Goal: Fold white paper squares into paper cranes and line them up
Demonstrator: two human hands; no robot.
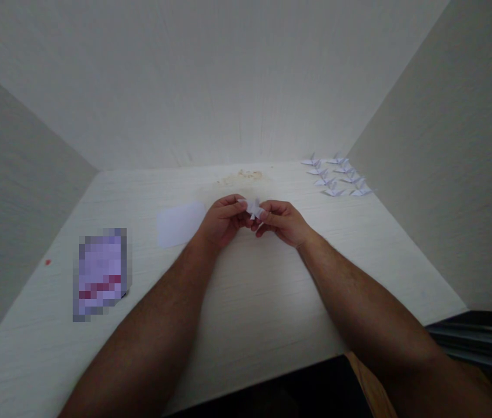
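Note:
Over the middle of the white table (246, 290), my left hand (222, 220) and my right hand (283, 222) meet, fingers pinched on a small folded white paper piece (253, 207). Both hands are closed on it, the left from the left side, the right from the right. Part of the paper is hidden behind my fingertips. A flat pale sheet of paper (180, 223) lies on the table just left of my left hand.
Several folded white paper cranes (337, 175) stand in rows at the back right corner. A blurred purple item (100, 274) lies at the left. A brownish stain (246, 175) marks the table's far edge. Walls close in on three sides.

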